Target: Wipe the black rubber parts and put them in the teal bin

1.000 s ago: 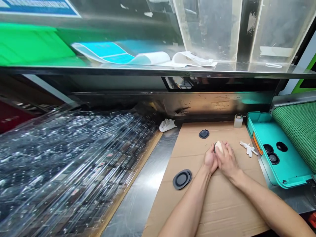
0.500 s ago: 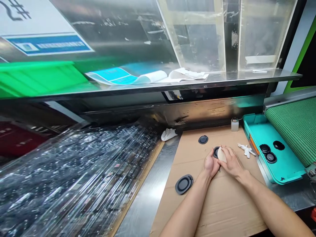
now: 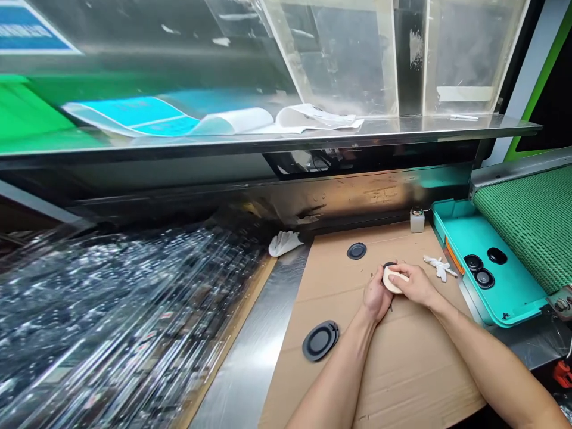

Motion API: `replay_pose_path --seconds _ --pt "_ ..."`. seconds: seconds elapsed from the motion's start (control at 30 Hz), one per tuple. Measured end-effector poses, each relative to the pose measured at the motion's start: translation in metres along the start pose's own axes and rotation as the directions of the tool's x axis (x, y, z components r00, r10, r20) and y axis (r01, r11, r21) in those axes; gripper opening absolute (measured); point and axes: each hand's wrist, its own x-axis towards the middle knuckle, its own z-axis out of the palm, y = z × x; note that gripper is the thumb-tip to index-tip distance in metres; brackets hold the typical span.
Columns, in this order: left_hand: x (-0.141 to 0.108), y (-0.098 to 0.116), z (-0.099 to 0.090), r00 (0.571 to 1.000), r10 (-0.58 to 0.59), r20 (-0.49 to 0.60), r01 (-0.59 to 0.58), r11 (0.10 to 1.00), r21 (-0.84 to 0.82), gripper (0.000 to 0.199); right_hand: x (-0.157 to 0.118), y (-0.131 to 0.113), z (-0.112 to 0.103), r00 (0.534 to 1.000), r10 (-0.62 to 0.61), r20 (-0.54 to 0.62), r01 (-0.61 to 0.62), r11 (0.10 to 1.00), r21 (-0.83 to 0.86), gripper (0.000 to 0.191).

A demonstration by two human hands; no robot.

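Note:
My left hand (image 3: 376,295) holds a round black part (image 3: 388,264), mostly covered by a cream round pad (image 3: 393,281). Fingers of my right hand (image 3: 417,286) grip that pad and press it over the black part. Both hands are above the cardboard sheet (image 3: 379,369). Behind them on the cardboard lies a black ring-shaped piece (image 3: 356,251), and a larger dark oval piece (image 3: 320,341) rests to the left of my forearm.
A teal tray (image 3: 518,298) at the right holds several black round parts, beside a green conveyor belt (image 3: 531,208). A small bottle (image 3: 417,220) and white gloves (image 3: 440,268) are near it. Plastic-wrapped goods (image 3: 134,316) fill the left. A metal shelf (image 3: 393,126) spans above.
The cream pad has turned flatter and now covers most of the black part. The camera view has shifted, moving the scene slightly left and up.

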Motion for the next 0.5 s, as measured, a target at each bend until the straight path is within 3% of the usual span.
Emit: replay_pose_path --seconds 0.1,0.17,0.3,0.43,0.5 --pt "-0.002 0.002 -0.002 0.999 -0.039 -0.033 0.039 0.999 -0.006 0.039 0.000 -0.004 -0.006 0.984 0.043 0.175 -0.041 0.999 -0.014 0.034" --pt "-0.003 0.002 -0.001 0.999 -0.022 -0.023 0.022 1.000 -0.007 0.038 -0.002 -0.007 -0.016 0.975 0.052 0.218 -0.026 0.993 -0.118 0.031" --pt "0.001 -0.001 -0.001 0.998 0.050 -0.042 -0.050 0.999 0.009 0.034 -0.007 -0.010 -0.017 0.997 -0.051 -0.055 0.019 0.880 -0.475 0.036" --pt "0.002 0.000 -0.003 0.999 0.015 -0.050 -0.017 0.999 -0.038 0.035 -0.003 -0.008 0.002 0.994 -0.109 -0.007 0.076 0.739 -0.670 0.037" --pt "0.001 0.001 -0.003 0.997 0.027 -0.077 -0.031 0.999 -0.042 0.033 0.000 -0.007 0.005 0.994 -0.063 -0.087 -0.019 0.695 -0.719 0.038"
